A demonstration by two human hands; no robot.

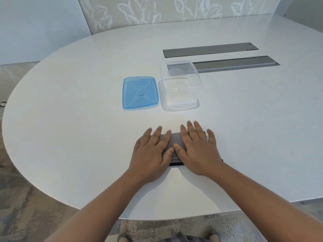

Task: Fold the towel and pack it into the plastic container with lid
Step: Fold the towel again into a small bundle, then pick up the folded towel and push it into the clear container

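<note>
A small grey towel (175,140), folded into a compact rectangle with a dark edge, lies on the white table (70,128) near its front edge. My left hand (151,151) presses flat on its left half, fingers straight. My right hand (196,149) presses flat on its right half, and the two thumbs meet over the middle. Most of the towel is hidden under the hands. Beyond them stands the clear plastic container (180,86), open and with nothing in it. Its blue square lid (140,92) lies flat just left of it.
Two long grey cable hatches (209,49) (236,64) are set into the tabletop behind the container. The table's curved edge runs close in front of me, with patterned floor (26,198) and my feet below.
</note>
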